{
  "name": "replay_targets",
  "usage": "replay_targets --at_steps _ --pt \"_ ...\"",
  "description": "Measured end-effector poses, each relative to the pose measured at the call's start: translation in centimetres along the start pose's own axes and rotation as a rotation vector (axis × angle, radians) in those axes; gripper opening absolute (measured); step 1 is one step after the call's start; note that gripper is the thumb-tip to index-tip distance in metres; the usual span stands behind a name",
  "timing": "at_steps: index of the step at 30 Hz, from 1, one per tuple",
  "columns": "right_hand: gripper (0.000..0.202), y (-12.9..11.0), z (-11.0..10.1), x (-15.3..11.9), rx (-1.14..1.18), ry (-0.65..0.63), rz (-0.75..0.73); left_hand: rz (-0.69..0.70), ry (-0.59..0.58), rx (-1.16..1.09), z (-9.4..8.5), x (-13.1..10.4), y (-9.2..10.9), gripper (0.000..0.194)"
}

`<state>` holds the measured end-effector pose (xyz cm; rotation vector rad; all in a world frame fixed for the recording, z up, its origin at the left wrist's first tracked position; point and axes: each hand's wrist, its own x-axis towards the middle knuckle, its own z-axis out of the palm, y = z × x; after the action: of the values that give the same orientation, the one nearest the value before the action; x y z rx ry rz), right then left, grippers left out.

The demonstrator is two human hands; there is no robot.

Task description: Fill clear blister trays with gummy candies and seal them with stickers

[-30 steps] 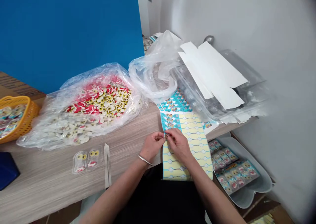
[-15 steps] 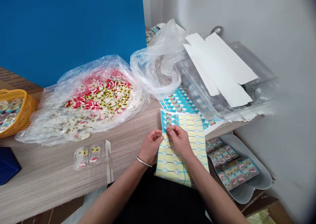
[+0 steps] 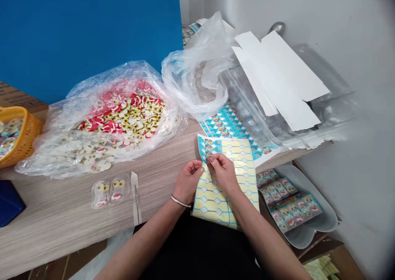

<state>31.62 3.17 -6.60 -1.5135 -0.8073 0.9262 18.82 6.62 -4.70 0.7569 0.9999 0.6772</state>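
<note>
A yellow sticker sheet (image 3: 240,164) with printed blue stickers along its upper left hangs over the table's front edge, close to my body. My left hand (image 3: 187,181) pinches its left margin between thumb and fingers; a bangle circles that wrist. My right hand (image 3: 224,172) lies over the sheet, thumb and finger closed at a blue sticker near the left hand's fingertips. Whether that sticker is partly lifted cannot be made out. Two clear plastic blisters (image 3: 109,192) with yellow eye pieces and red mouth pieces lie to the left, beside a pale strip (image 3: 135,197).
A clear bag (image 3: 123,119) of loose eye and mouth pieces spreads across the table. Behind the sheet are more blue printed sheets (image 3: 226,123), a plastic bag (image 3: 194,82) and white card (image 3: 280,80). An orange basket (image 3: 32,138) stands left; a grey bin (image 3: 328,214) holds filled packs lower right.
The view has shifted slightly. Both hands keep nearly the same pinch at the sheet's left side, with the sheet tilted a little differently.
</note>
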Motion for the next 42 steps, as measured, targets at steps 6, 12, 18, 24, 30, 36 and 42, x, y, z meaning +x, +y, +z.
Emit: replay_targets --at_steps 6,12,18,24,30,36,42 --pt "0.010 -0.5 0.2 -0.6 -0.143 -0.059 -0.168 -0.008 0.009 -0.007 0.1 -0.1 0.3 0.024" --pt "0.011 -0.6 0.8 -0.7 -0.115 -0.006 -0.137 -0.030 0.010 -0.040 0.2 -0.2 0.3 0.023" --pt "0.019 -0.5 0.4 0.0 0.008 -0.086 0.059 -0.046 0.011 -0.088 -0.2 -0.3 0.2 0.025" --pt "0.009 -1.0 0.5 -0.7 -0.213 -0.083 -0.201 -0.044 0.007 -0.116 -0.2 -0.2 0.3 0.025" --pt "0.015 -1.0 0.8 -0.4 -0.131 -0.074 -0.069 -0.048 0.022 -0.091 -0.2 -0.3 0.3 0.026" --pt "0.020 -0.7 0.4 0.2 0.155 -0.049 0.083 -0.047 0.059 -0.026 -0.8 -0.5 0.8 0.026" --pt "0.022 -0.5 0.1 0.5 0.200 -0.050 0.085 -0.027 0.088 0.028 -1.7 -0.4 0.9 0.024"
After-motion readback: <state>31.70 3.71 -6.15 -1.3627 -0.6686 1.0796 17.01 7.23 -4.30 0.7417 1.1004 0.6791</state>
